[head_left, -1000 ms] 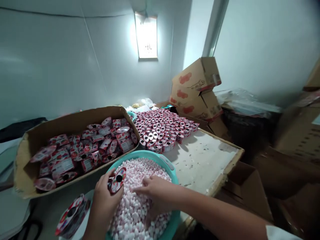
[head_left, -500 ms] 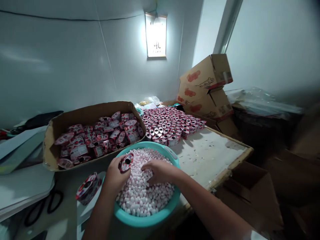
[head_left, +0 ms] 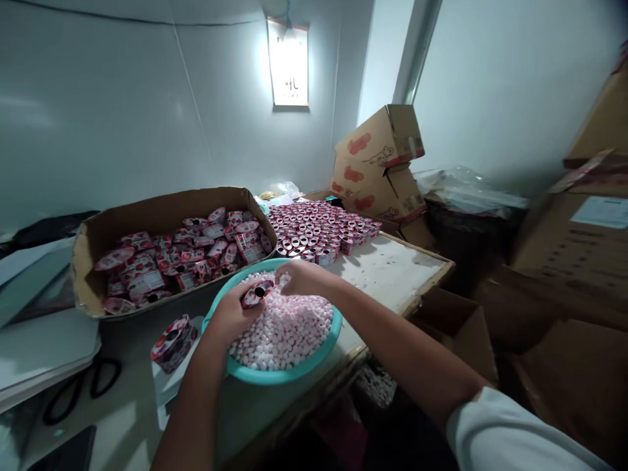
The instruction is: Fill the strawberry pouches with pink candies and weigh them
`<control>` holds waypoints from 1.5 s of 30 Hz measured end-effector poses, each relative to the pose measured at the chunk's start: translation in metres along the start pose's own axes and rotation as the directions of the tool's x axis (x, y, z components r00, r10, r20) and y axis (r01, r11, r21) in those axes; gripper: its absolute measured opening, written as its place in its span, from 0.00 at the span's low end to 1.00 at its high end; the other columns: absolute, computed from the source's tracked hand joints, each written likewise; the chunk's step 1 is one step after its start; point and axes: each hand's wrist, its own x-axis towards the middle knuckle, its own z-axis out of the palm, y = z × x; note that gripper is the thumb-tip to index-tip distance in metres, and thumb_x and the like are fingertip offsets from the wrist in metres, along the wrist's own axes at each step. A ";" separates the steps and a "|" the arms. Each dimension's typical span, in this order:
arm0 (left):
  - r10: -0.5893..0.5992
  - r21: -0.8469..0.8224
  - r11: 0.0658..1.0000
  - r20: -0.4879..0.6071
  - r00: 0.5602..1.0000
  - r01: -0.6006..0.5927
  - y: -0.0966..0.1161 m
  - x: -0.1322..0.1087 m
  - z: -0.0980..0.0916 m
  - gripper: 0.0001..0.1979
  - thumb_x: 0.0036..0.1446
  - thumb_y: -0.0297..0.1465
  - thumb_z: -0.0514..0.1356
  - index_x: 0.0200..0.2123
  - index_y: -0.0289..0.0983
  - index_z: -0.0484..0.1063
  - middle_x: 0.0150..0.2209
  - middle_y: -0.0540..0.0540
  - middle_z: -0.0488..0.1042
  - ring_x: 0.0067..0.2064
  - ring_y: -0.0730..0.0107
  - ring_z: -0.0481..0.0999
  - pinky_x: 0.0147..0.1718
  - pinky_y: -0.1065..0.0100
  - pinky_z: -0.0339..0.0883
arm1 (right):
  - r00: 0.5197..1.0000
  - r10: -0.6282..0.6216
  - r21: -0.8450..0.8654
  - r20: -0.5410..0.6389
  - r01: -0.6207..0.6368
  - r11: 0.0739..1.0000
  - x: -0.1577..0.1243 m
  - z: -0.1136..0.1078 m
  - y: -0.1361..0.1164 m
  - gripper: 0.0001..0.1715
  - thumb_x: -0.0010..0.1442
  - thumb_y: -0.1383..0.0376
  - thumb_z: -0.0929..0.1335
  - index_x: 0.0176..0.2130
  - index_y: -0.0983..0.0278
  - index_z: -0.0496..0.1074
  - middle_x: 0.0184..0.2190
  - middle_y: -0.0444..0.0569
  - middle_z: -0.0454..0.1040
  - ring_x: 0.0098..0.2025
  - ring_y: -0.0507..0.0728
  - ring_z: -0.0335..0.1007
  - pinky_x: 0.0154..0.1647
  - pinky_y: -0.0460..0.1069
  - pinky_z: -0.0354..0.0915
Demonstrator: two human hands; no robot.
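Note:
My left hand is wrapped round a small red-and-white printed oval box, tilted, with a dark round hole in its top. Close beside that hole, my right hand has its fingers curled together round some small pink-white candies; how many it holds is hidden. Both hands are over a turquoise basin heaped with loose candies of the same sort. Left of the basin, another printed box stands on white paper or card.
An open carton of jumbled printed boxes sits behind on the left. Rows of similar boxes stand on the table. Scissors and stacked sheets lie at the left. Cardboard cartons lean at the back right.
My right hand has lifted from the candies and moved up and left to the box's hole. The held box has shifted slightly right in the basin. The whole view has turned somewhat right.

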 end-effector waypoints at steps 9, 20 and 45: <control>0.110 0.253 0.963 -0.050 0.993 -0.094 0.008 -0.009 0.006 0.25 0.56 0.30 0.59 0.57 0.35 0.71 0.57 0.36 0.74 0.59 0.50 0.73 0.59 0.52 0.66 | 0.967 -0.129 -0.152 0.220 0.165 0.975 0.021 -0.010 -0.039 0.22 0.47 0.66 0.77 0.44 0.65 0.79 0.38 0.48 0.81 0.35 0.53 0.70 0.31 0.46 0.58; 0.085 0.311 0.947 -0.004 0.996 -0.080 0.009 -0.012 0.004 0.22 0.61 0.34 0.58 0.57 0.35 0.70 0.57 0.37 0.75 0.58 0.51 0.73 0.58 0.55 0.67 | 0.943 -0.207 -0.219 0.262 0.267 0.938 0.034 -0.016 -0.041 0.10 0.52 0.69 0.73 0.38 0.67 0.80 0.35 0.50 0.80 0.32 0.53 0.68 0.30 0.48 0.57; -0.190 0.239 0.942 -0.194 0.962 0.234 0.016 -0.009 0.003 0.22 0.57 0.39 0.63 0.54 0.40 0.75 0.44 0.43 0.81 0.46 0.52 0.80 0.49 0.57 0.73 | 0.982 -0.183 0.216 0.035 0.171 0.961 0.013 0.005 0.030 0.23 0.59 0.54 0.73 0.50 0.63 0.77 0.51 0.55 0.76 0.49 0.60 0.72 0.48 0.53 0.67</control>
